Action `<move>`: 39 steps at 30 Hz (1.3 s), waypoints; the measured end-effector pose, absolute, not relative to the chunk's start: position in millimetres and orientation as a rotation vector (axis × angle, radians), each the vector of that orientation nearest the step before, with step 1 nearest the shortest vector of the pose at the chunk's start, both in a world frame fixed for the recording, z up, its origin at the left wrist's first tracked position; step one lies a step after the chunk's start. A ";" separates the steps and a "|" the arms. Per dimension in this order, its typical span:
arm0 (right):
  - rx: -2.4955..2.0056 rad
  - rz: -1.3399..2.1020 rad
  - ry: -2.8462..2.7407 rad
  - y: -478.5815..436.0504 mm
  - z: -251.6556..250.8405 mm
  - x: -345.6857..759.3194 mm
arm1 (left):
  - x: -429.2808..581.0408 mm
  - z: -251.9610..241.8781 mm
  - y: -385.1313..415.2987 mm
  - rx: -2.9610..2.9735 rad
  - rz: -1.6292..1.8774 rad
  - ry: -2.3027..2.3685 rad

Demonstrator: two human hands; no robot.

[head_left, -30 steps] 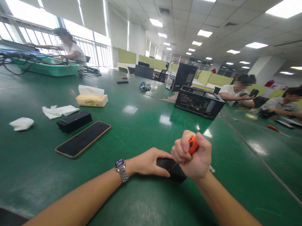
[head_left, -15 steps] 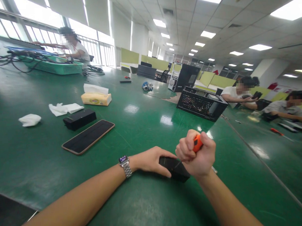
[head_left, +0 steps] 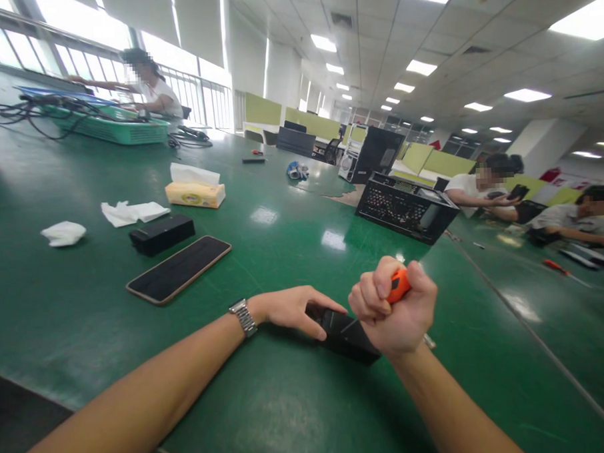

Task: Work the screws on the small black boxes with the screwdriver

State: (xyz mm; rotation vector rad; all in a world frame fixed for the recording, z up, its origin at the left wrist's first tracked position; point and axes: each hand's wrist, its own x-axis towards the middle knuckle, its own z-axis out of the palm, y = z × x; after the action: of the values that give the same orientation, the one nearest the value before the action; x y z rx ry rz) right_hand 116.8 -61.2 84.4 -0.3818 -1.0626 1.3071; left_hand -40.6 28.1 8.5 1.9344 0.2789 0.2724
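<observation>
A black box-shaped device (head_left: 351, 346) lies on the green table in front of me. Round its left end curl the thumb and fingers of my left hand (head_left: 291, 310), which wears a metal-banded watch on the wrist. My right hand (head_left: 393, 316) is a fist about the orange handle of a screwdriver (head_left: 399, 286). The thin metal shaft slants down from the fist to the top of the device; I cannot make out exactly where its tip rests. Part of the device's right end is hidden behind the right hand.
To the left lie a phone (head_left: 180, 270), a second black box (head_left: 162, 235), crumpled tissues (head_left: 63, 233) and a tissue pack (head_left: 195, 195). A black computer case (head_left: 406, 207) stands further back. A green basket (head_left: 122, 132) holds cables. Co-workers sit across the table.
My left hand has slid slightly left along the black device, showing more of its top. The right fist, with the screwdriver, has turned and shifted a little to the right.
</observation>
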 end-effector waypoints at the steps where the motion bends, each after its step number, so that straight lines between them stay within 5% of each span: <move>1: -0.386 1.310 -1.064 -60.1 81.6 114.9 | -40.2 7.9 28.2 1.928 0.271 0.268; 39: -0.417 1.314 -1.228 -70.2 73.5 131.3 | -39.9 10.6 27.0 1.916 0.235 0.283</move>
State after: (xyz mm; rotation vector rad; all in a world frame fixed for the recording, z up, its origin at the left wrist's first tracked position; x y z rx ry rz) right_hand 131.3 -70.2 73.5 -0.4168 -1.2282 1.3139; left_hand -39.9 27.0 10.6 1.9160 0.2828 0.2350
